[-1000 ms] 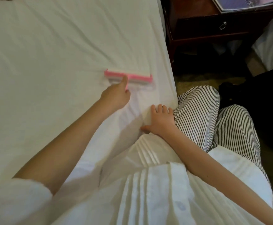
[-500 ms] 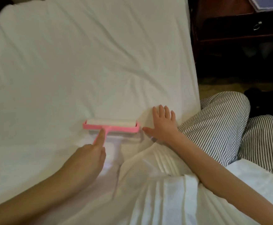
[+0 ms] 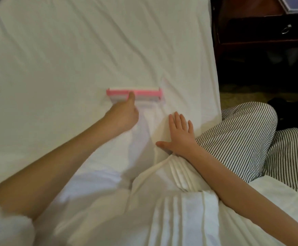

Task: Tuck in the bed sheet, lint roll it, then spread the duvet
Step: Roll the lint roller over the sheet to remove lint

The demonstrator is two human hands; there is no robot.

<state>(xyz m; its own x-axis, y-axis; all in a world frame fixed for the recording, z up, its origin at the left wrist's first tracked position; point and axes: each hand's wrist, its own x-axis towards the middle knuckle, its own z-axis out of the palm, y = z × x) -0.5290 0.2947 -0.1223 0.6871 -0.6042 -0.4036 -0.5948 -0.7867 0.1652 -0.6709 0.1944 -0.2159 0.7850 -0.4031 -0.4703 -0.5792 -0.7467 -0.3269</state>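
A white bed sheet [image 3: 73, 55] covers the mattress and fills most of the view, with soft creases. A pink lint roller [image 3: 144, 93] with a wide white roll lies flat on the sheet near the middle. My left hand [image 3: 123, 116] grips its handle, the forefinger stretched along the handle up to the pink frame. My right hand [image 3: 180, 137] lies flat on the sheet to the right of the roller, fingers straight and spread, close to the mattress's right edge. No duvet shows.
A dark wooden nightstand [image 3: 261, 38] with a ring pull stands to the right of the bed, with a book or magazine [image 3: 297, 4] on top. My knee in striped trousers [image 3: 242, 132] rests against the mattress edge. Dark floor lies beyond.
The roller came toward me and then went away again across the sheet, my left arm reaching out with it. My right hand stayed flat on the sheet.
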